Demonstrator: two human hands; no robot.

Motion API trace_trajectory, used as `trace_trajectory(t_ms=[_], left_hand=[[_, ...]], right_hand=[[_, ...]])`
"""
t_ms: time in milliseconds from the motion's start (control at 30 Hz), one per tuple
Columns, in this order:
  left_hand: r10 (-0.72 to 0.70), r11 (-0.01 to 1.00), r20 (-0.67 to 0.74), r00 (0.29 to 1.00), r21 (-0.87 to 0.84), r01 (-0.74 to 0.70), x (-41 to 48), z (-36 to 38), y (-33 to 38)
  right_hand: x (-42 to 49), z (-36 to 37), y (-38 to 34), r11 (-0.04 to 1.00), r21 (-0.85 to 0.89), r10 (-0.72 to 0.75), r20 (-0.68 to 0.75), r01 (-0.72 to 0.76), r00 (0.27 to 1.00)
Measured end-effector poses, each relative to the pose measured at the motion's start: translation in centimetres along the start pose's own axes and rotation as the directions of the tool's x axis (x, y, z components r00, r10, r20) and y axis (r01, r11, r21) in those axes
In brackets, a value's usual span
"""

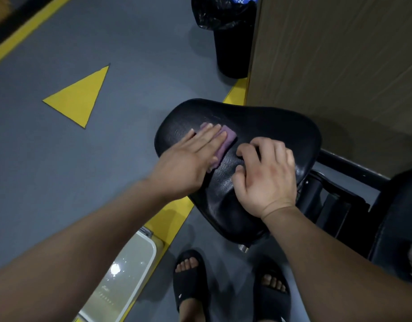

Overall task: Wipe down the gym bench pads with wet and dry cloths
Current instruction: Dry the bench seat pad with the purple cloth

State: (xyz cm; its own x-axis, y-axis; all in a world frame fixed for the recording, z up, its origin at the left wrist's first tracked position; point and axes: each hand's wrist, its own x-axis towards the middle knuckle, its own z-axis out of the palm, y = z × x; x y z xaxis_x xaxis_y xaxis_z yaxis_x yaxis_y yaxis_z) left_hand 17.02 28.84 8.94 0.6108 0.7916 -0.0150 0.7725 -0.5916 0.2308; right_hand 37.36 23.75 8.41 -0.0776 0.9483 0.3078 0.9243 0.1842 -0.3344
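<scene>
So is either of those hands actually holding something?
Nothing is visibly gripped. The left hand presses flat on the purple cloth, across its middle; the right hand rests curled on the seat pad.

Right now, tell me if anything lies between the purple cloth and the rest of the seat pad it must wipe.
The right hand rests, fingers curled, on the seat pad just right of the purple cloth under the left hand, blocking that side. Toward the pad's far and left edges, nothing visible is in the way.
</scene>
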Motion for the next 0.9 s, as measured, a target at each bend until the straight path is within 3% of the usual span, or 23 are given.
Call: trace_trajectory(t_ms=[100, 233, 400, 500, 733, 833, 900], left_hand=[[-0.201, 0.979, -0.042, 0.979, 0.011, 0.202, 2.1, -0.4, -2.2], [-0.408, 0.905, -0.013, 0.913, -0.136, 0.403, 7.4, -0.9, -5.5], [-0.644, 0.679, 0.178, 0.744, -0.314, 0.663, 10.2, -2.6, -7.7], [-0.703, 0.57, 0.218, 0.677, -0.398, 0.719, 8.5, -3.3, -7.8], [-0.797, 0.422, 0.232, 0.558, -0.447, 0.789, 4.2, -3.1, -7.8], [-0.816, 0.387, 0.223, 0.533, -0.473, 0.791, 2.9, -2.8, -7.2], [-0.802, 0.395, 0.197, 0.563, -0.532, 0.749, 1.9, -2.1, -6.9]], right_hand=[[0.0, 0.1, 0.0, 1.0, 0.01, 0.002, -0.018, -0.002, 1.0], [0.0, 0.2, 0.0, 1.0, 0.011, -0.002, -0.026, 0.003, 1.0], [0.0, 0.3, 0.1, 1.0, 0.018, -0.004, -0.038, 0.004, 0.999], [0.0, 0.4, 0.1, 1.0, 0.016, -0.013, -0.041, 0.013, 0.999], [-0.2, 0.4, 0.0, 1.0, 0.011, -0.015, -0.051, 0.015, 0.999], [-0.2, 0.5, 0.1, 1.0, 0.016, -0.015, -0.053, 0.015, 0.999], [-0.2, 0.6, 0.1, 1.0, 0.017, -0.015, -0.058, 0.016, 0.998]])
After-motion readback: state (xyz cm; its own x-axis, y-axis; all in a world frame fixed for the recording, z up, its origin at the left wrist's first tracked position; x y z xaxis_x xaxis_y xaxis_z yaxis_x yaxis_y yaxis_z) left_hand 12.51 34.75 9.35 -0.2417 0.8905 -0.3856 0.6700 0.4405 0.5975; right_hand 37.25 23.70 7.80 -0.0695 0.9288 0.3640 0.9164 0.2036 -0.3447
